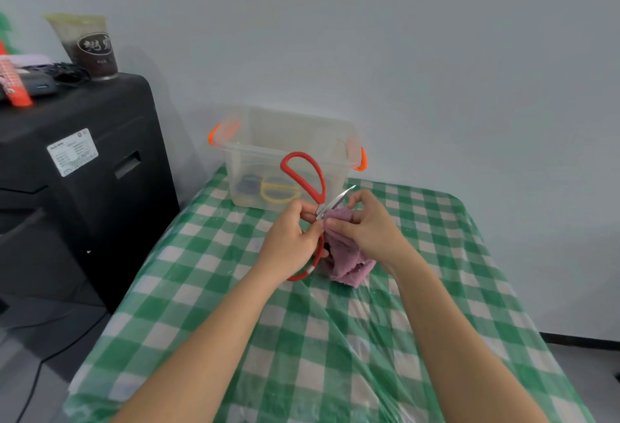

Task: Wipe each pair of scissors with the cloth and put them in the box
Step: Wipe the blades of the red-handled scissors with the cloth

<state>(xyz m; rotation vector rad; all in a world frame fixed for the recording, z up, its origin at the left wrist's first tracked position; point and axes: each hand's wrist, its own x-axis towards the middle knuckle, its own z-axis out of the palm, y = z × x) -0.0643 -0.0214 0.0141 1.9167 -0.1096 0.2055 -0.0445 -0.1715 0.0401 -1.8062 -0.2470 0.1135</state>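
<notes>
My left hand (291, 237) grips red-handled scissors (318, 184) near the pivot, above the table. One red loop rises in front of the box; the other hangs below my hand. The short steel blades point up and right. My right hand (364, 225) pinches a purple cloth (345, 264) around the blades, and the rest of the cloth hangs down to the table. Behind them stands a clear plastic box (255, 140) with orange latches. Inside it lie yellow-handled scissors (280, 191) and a dark-handled pair (247, 184).
The table carries a green and white checked cover (335, 338) under clear plastic film. A black cabinet (84, 167) stands to the left with a drink cup (90, 46), cables and small items on top. A pale wall runs behind.
</notes>
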